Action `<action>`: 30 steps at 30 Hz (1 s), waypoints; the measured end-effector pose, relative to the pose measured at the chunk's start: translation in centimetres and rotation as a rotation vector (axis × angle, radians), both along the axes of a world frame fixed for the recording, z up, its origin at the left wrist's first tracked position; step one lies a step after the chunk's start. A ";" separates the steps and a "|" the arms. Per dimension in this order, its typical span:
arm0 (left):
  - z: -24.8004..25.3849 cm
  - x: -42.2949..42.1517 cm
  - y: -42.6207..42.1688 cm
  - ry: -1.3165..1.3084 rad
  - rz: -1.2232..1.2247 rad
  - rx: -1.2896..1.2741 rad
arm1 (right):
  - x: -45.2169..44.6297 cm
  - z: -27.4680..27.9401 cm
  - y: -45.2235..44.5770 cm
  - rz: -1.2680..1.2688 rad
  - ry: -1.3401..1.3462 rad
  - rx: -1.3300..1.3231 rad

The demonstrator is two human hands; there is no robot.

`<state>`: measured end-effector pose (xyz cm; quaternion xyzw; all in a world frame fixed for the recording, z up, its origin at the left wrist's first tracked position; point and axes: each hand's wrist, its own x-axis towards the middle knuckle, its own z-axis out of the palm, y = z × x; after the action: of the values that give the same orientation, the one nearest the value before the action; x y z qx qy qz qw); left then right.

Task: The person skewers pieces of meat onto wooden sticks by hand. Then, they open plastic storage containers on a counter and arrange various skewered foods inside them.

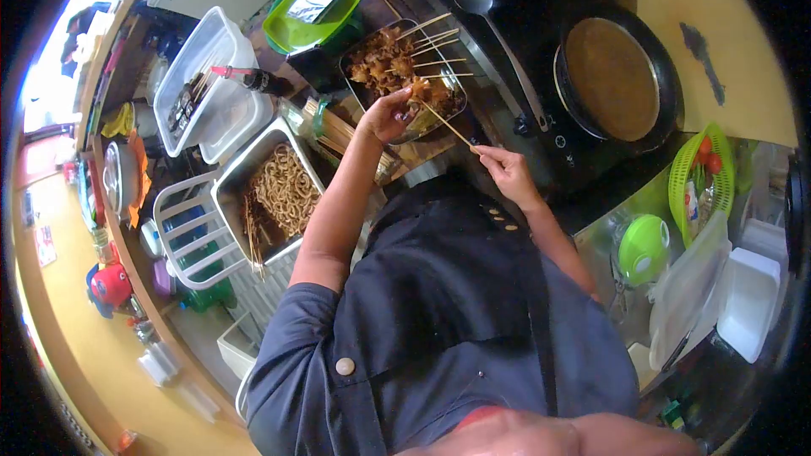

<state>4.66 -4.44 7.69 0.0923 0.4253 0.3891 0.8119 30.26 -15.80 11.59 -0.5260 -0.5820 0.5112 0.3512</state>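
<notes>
My right hand (507,174) pinches the lower end of a thin wooden skewer (450,127). At the skewer's other end, the fingers of my left hand (389,115) close on a piece of brownish-orange meat (417,89). Both hands are over the near edge of a metal tray (460,101). Several skewers of similar meat (382,57) lie in that tray, their bare stick ends pointing right. Left of my left hand stands a bundle of wooden skewers (338,131) in a clear container.
A white bin (221,194) at the left holds coiled, noodle-like food and sticks. A frying pan (612,80) with brown liquid sits on the black stove at the right, beside a ladle (511,55). Green trays (325,25) and a plastic tub (228,42) stand at the back left.
</notes>
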 end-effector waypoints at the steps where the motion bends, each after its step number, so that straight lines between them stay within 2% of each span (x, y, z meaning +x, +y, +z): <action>1: 0.0 0.1 0.0 0.014 0.001 -0.010 | 0.0 -0.1 0.0 0.001 0.001 0.015; 5: 0.3 2.1 -0.9 0.185 -0.147 -0.008 | -1.1 -0.6 0.6 -0.034 -0.036 0.099; 6: -1.6 2.6 -0.9 0.120 -0.136 0.037 | -1.6 -0.6 1.2 -0.049 -0.065 0.128; 9: -2.1 2.8 -0.4 0.107 -0.072 0.081 | -2.6 -0.8 2.4 -0.092 -0.140 0.173; 10: 0.6 3.3 -0.6 0.207 -0.041 0.074 | -3.0 -0.6 2.8 -0.092 -0.170 0.195; 12: -0.4 2.9 -0.4 0.180 -0.069 0.071 | -4.0 0.2 3.5 -0.099 -0.201 0.206; 14: -0.1 2.8 -0.6 0.179 -0.048 0.074 | -4.8 -1.2 4.3 -0.094 -0.204 0.265; 17: -0.1 2.7 -0.6 0.222 -0.006 0.196 | -5.1 -2.0 4.4 -0.078 -0.252 0.262; 20: -1.4 2.7 -0.7 0.159 0.063 0.216 | -5.6 -2.5 4.3 -0.093 -0.262 0.297; 27: -4.2 2.1 -0.8 0.097 -0.016 0.162 | -6.0 -3.5 4.6 -0.086 -0.297 0.289; 30: -3.4 2.7 -1.2 0.065 -0.015 0.128 | -6.1 -3.6 4.9 -0.079 -0.300 0.291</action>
<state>7.34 -5.61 4.29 0.1600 0.4249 0.4061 0.7931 24.15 -10.91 8.02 -0.5625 -0.6742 0.3235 0.3527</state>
